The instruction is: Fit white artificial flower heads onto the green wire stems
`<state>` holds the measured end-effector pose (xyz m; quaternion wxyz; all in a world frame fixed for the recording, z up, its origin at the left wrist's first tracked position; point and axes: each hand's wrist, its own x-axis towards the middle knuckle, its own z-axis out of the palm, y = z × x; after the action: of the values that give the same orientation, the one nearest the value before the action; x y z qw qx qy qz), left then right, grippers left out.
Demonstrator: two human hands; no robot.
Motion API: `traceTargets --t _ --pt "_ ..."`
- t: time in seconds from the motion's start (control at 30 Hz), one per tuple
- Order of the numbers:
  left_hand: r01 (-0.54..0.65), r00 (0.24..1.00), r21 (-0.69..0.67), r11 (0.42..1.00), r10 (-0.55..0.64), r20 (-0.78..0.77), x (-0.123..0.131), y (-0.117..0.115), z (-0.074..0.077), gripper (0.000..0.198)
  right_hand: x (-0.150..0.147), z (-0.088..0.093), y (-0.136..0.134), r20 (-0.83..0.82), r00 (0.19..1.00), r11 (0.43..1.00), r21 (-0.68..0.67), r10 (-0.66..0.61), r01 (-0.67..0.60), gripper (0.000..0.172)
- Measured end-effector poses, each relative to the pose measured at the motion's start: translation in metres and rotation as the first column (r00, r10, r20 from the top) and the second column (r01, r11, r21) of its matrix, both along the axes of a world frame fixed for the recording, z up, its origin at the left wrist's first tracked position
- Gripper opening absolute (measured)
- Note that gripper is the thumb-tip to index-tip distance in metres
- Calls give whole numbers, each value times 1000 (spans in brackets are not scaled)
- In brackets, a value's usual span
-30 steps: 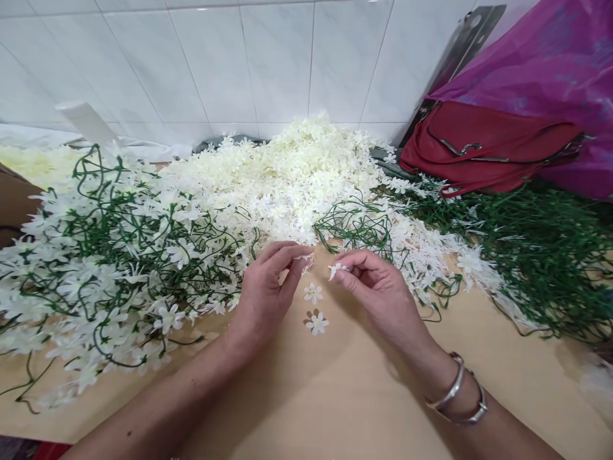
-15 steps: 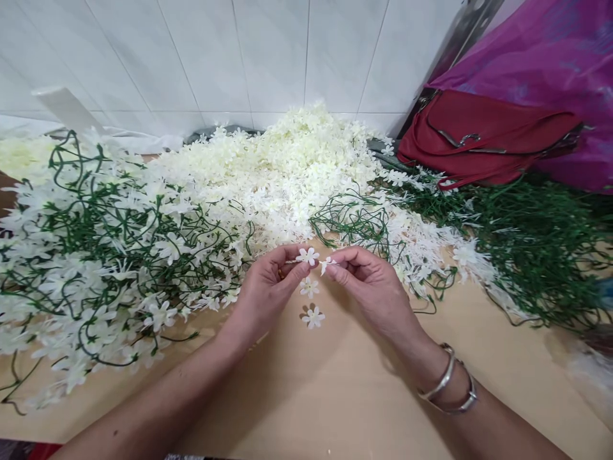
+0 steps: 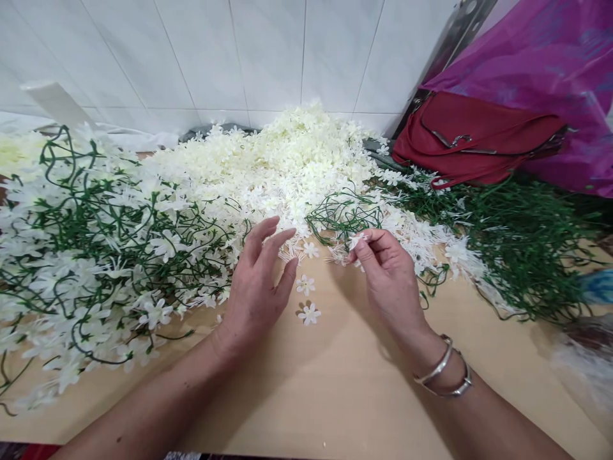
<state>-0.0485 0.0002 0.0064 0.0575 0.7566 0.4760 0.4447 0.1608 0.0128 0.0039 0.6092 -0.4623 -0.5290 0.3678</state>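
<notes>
My left hand (image 3: pixel 261 278) is open over the table, fingers spread, close to the white stamens and petals at the front of the heap. Between thumb and forefinger my right hand (image 3: pixel 385 265) pinches a small white artificial flower (image 3: pixel 357 243). Single white blossoms lie on the wood between my hands: one blossom (image 3: pixel 305 285) and, nearer me, another blossom (image 3: pixel 309 314). A tangle of green stems (image 3: pixel 342 214) rests just beyond my right fingertips. Behind both hands rises a large heap of loose white blossoms (image 3: pixel 287 150).
Stemmed white flowers (image 3: pixel 110 255) cover the left of the table (image 3: pixel 297 396). Bare green stems (image 3: pixel 517 236) pile up on the right, below a red handbag (image 3: pixel 483 137) and a purple bag (image 3: pixel 541 70). Clear plastic (image 3: pixel 582 370) lies at the right edge. A tiled wall (image 3: pixel 268 57) stands behind.
My hands have moved apart. My left hand has let go of a flower and spread its fingers; my right hand has drawn to the right, still pinching a flower.
</notes>
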Motion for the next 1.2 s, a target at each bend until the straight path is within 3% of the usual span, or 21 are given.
traceTargets --t 0.2,0.37,0.47,0.6,0.7,0.77,0.9,0.97,1.1,1.2 --pt "154 936 9 988 -143 -322 18 10 8 27 3 3 1 -12 993 992 45 -115 116 9" --pt "143 766 -14 990 -120 -632 36 52 17 32 4 0 3 71 991 991 73 -114 109 11" --pt "154 743 -15 988 -126 -658 40 74 18 26 4 -1 4 96 992 993 86 -83 75 12" --pt "191 871 -70 979 -202 -449 36 84 29 21 4 1 3 87 994 994 87 -68 60 13" --pt "162 984 -90 983 -168 -63 31 78 50 11 5 3 2 74 994 992 104 -80 72 13" --pt "184 960 -92 979 -159 230 29 73 66 9 5 3 1 80 994 992 107 -80 71 13" --pt "310 737 -91 946 -179 651 24 61 78 14 5 2 1 114 992 994 96 -54 44 12" --pt "331 685 -127 935 -145 714 21 58 73 15 4 1 1 121 992 995 94 -42 31 12" --pt "258 684 -155 954 -67 726 12 54 64 13 4 -2 3 122 992 997 77 -31 21 12" --pt "214 850 -155 964 -105 516 7 50 69 7 4 -2 3 127 992 999 35 3 -8 13"
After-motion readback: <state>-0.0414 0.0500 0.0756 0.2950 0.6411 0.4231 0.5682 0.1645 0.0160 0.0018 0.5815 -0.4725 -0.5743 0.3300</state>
